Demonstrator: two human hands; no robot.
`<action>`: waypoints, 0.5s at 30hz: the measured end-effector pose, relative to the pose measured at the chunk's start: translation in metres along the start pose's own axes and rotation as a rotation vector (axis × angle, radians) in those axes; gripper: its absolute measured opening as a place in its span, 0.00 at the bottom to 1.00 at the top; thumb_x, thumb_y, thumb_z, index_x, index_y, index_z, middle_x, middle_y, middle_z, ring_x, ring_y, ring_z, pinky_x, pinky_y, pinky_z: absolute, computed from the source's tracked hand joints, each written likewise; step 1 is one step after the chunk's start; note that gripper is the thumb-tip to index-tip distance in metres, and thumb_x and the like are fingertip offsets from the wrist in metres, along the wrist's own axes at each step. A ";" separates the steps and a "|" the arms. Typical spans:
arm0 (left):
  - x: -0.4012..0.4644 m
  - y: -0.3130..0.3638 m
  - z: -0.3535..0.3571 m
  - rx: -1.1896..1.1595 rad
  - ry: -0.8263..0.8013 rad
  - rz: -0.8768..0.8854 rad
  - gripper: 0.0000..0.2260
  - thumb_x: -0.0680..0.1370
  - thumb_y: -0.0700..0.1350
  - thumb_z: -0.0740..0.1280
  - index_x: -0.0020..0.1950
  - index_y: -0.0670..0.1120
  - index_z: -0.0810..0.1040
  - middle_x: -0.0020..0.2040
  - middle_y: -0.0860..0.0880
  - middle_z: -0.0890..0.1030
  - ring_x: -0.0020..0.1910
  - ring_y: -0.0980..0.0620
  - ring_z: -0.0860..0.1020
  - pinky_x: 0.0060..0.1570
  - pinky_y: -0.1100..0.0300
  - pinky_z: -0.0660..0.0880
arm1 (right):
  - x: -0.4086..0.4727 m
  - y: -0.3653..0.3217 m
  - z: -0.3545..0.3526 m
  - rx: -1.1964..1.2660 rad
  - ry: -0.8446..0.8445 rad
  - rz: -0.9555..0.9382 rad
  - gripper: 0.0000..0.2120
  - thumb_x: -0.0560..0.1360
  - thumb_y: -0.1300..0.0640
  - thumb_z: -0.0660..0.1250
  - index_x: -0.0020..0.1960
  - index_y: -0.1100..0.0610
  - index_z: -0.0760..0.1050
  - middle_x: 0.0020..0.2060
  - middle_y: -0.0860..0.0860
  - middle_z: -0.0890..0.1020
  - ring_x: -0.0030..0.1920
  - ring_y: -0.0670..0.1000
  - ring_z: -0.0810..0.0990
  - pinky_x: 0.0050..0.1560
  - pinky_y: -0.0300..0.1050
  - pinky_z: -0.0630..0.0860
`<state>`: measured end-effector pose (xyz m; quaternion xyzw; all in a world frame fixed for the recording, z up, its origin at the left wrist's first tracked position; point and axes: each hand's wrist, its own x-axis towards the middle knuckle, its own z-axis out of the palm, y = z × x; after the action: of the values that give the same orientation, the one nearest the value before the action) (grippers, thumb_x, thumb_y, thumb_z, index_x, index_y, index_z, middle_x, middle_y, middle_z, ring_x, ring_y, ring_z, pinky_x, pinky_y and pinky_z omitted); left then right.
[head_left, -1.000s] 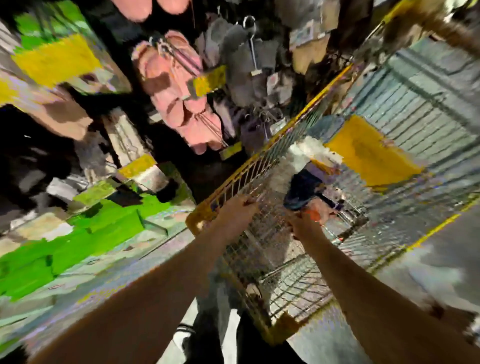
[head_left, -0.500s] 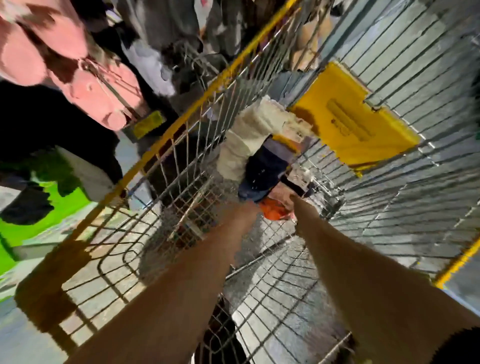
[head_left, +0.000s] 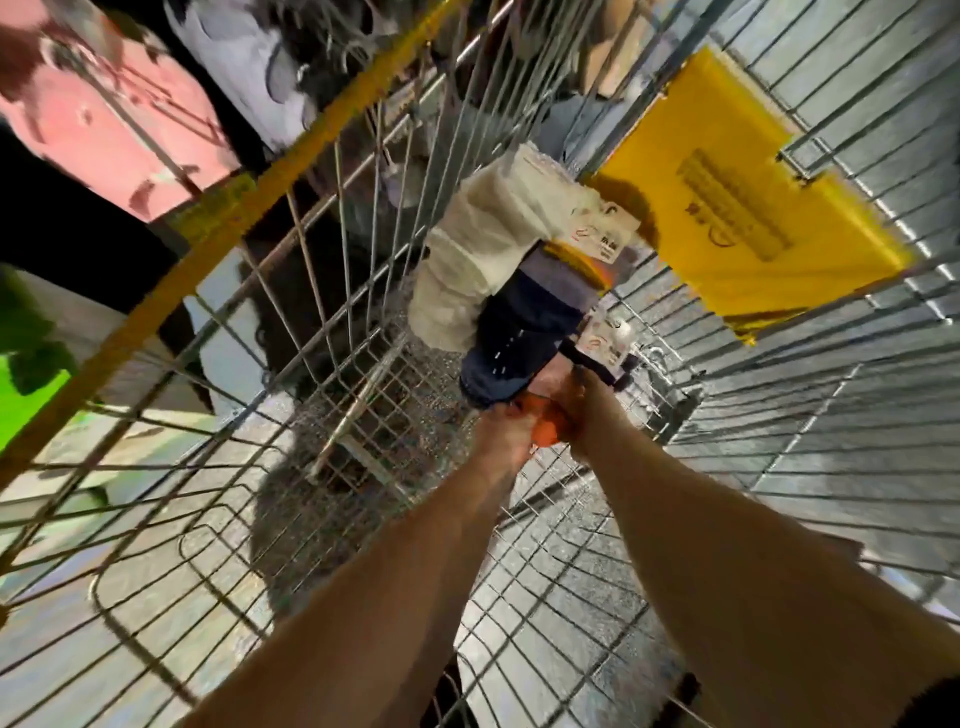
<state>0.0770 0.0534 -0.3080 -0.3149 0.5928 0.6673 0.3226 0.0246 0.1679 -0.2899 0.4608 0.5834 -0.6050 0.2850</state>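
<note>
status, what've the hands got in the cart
Left hand, right hand: both gripping orange item. Low in wire cart. Navy bundle close beside it, white bundle beyond.

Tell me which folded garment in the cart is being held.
The orange one, nearest the camera: the left grip and the right grip both hold it. The navy one and the cream one lie farther along the cart.

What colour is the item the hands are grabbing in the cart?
The item is orange, clearest in the head view.
</note>
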 end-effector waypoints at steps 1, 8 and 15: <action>-0.001 0.002 -0.001 -0.047 -0.018 -0.005 0.07 0.83 0.45 0.61 0.48 0.45 0.75 0.38 0.50 0.78 0.31 0.56 0.75 0.30 0.65 0.73 | 0.001 0.001 0.001 0.061 -0.036 0.024 0.13 0.83 0.50 0.58 0.42 0.54 0.71 0.23 0.48 0.74 0.21 0.46 0.71 0.24 0.35 0.69; 0.006 0.008 0.001 -0.080 -0.077 -0.049 0.18 0.82 0.48 0.65 0.58 0.33 0.77 0.35 0.52 0.79 0.30 0.57 0.76 0.28 0.67 0.73 | -0.004 -0.005 0.003 0.211 -0.035 0.033 0.12 0.83 0.45 0.59 0.50 0.52 0.76 0.27 0.50 0.83 0.36 0.49 0.80 0.36 0.44 0.77; -0.036 0.032 0.002 -0.091 -0.156 -0.051 0.19 0.79 0.50 0.70 0.59 0.35 0.79 0.38 0.50 0.82 0.33 0.55 0.79 0.29 0.67 0.76 | -0.046 -0.006 -0.009 0.194 0.042 -0.140 0.12 0.81 0.50 0.62 0.62 0.52 0.76 0.42 0.48 0.80 0.32 0.44 0.82 0.30 0.38 0.78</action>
<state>0.0729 0.0502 -0.2602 -0.2914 0.5268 0.7076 0.3699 0.0407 0.1684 -0.2456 0.4569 0.5587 -0.6672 0.1841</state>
